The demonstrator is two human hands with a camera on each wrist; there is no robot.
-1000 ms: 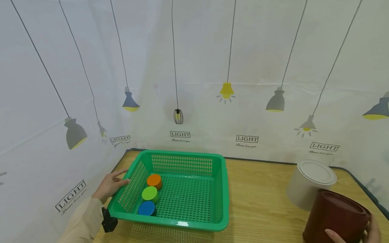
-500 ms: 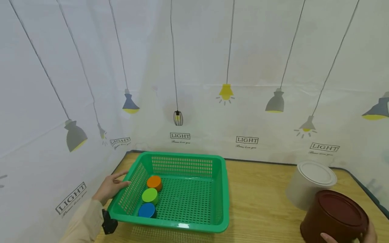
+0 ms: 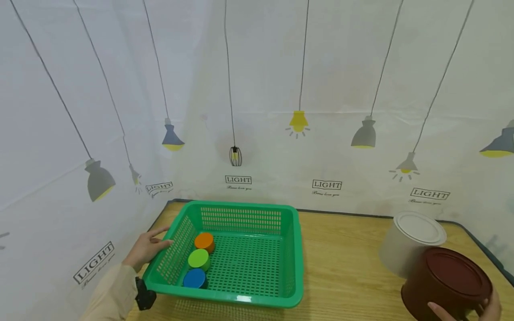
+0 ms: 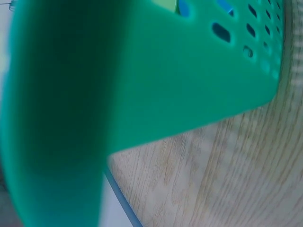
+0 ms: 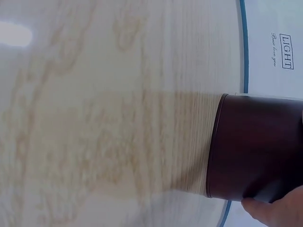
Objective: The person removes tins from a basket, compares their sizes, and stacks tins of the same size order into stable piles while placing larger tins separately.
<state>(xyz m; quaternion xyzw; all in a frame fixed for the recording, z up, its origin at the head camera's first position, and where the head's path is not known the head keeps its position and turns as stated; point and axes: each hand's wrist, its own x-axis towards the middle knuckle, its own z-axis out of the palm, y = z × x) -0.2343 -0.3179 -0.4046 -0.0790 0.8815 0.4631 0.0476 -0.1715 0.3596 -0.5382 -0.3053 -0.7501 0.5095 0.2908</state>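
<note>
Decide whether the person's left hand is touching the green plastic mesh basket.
Touching: in the head view the left hand rests its fingertips against the outer left wall of the green plastic mesh basket.

Glossy green perforated plastic basket (image 3: 257,249), smooth matt brown plastic tub (image 3: 445,281), pale wood-grain table (image 3: 345,267).

Basket: my wrist camera sits right against the green basket (image 4: 142,80), whose blurred plastic wall fills most of the frame.
Wall holes: rows of oval slots pierce the wall at the upper right; the nearer part is plain and dark in shadow.
Inside: blue and a bit of light green show through the slots at the top; I cannot tell what they belong to.
Table: the wooden table (image 4: 222,179) lies below the basket, pale and grainy.
Table edge: a thin blue edge strip (image 4: 120,198) runs along the table's side at the bottom.
</note>
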